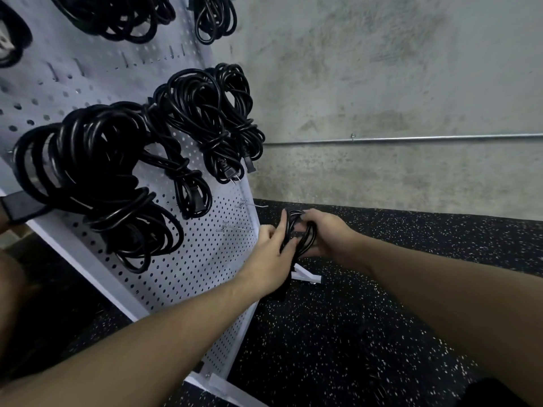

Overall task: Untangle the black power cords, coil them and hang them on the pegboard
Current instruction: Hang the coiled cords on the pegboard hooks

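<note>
The white pegboard fills the left of the frame, leaning against a concrete wall and already carrying several coiled black power cords, heavy and crowded toward the upper and middle left. Two bare wire hooks stand free near the board's lower right edge, just beside the hands. At centre frame, low over the speckled rubber floor, both hands hold one small cord bundle: the left hand has its fingers laid along and pressing the coil's near side, thumb behind it; the right hand has its fingers curled round the loops from the far side. Risks, in my judgement: the loops could spring open if either hold slackens before the bundle is on a hook; a loose tail hanging below the left wrist may snag the board's foot; and only a few strands catching the hook would let the coil sag or drop.
</note>
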